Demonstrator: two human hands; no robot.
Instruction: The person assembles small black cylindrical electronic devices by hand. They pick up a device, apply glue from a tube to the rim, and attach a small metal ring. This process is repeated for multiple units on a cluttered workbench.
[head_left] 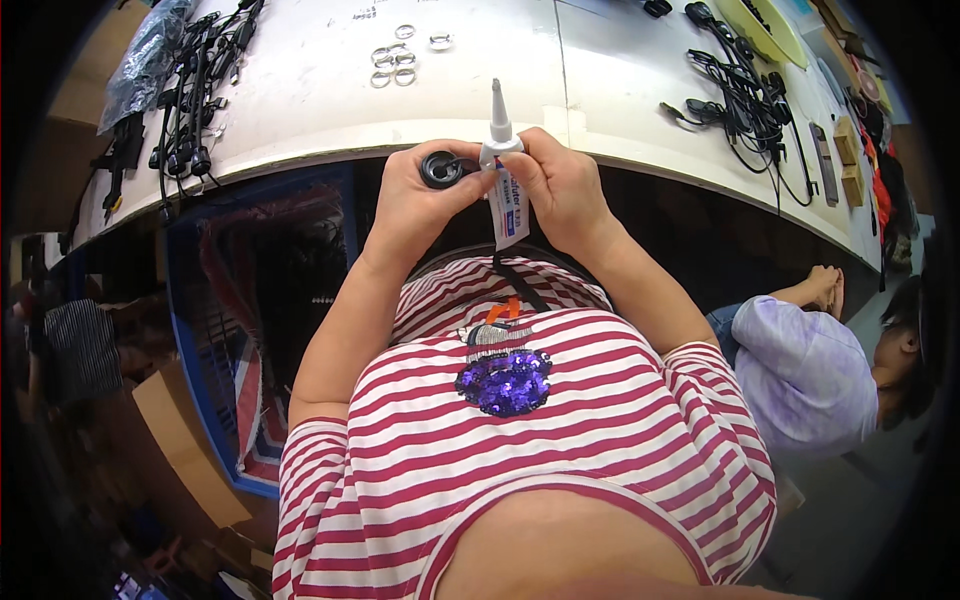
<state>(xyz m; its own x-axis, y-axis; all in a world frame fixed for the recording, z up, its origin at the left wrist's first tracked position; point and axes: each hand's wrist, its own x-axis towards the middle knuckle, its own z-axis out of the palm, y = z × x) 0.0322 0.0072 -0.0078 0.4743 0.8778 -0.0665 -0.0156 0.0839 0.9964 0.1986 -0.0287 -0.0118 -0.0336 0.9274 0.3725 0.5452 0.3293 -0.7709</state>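
Observation:
At the table's near edge my left hand point(415, 200) is closed on a small black round part point(440, 170) with a hollow, ring-like end facing up. Its fingertips also come up against a white glue tube point(510, 212). My right hand point(567, 192) is closed around that tube, thumb pressed on its upper part. The tube stands nearly upright, its tapered nozzle point(499, 108) pointing away from me over the table. Beyond my hands, several small silver rings point(403, 76) lie in a loose group on the white tabletop point(480, 45).
Black cables point(195, 95) and a clear plastic bag point(150, 60) lie on the left. More black cables point(740, 100), a yellow tray point(790, 45) and wooden blocks point(850, 160) sit right. A blue crate point(185, 330) stands below left; a person point(805, 365) sits at the right.

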